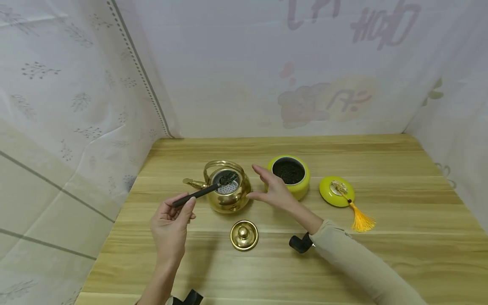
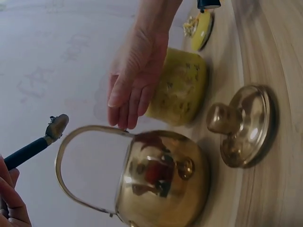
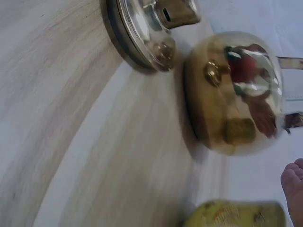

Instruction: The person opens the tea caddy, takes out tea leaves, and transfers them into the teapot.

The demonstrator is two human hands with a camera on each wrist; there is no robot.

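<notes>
One spoon (image 1: 206, 191), partly hiding strainer (image 1: 228, 188), pinched in left grip (image 1: 170, 226); right grip (image 1: 277, 192) wide.

i get soft, even, slightly dim light in head view; faint shadow on pale wood-grain tabletop (image 1: 274, 275). small glare spots on round polished gold metal teapot (image 2: 163, 184). right wrist view blurred, round yellow jar (image 3: 236, 216) soft-edged; left wrist view sharper.

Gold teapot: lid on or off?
Off: the gold lid lies on the wooden table, apart from the teapot, whose open top shows a perforated strainer.
</notes>
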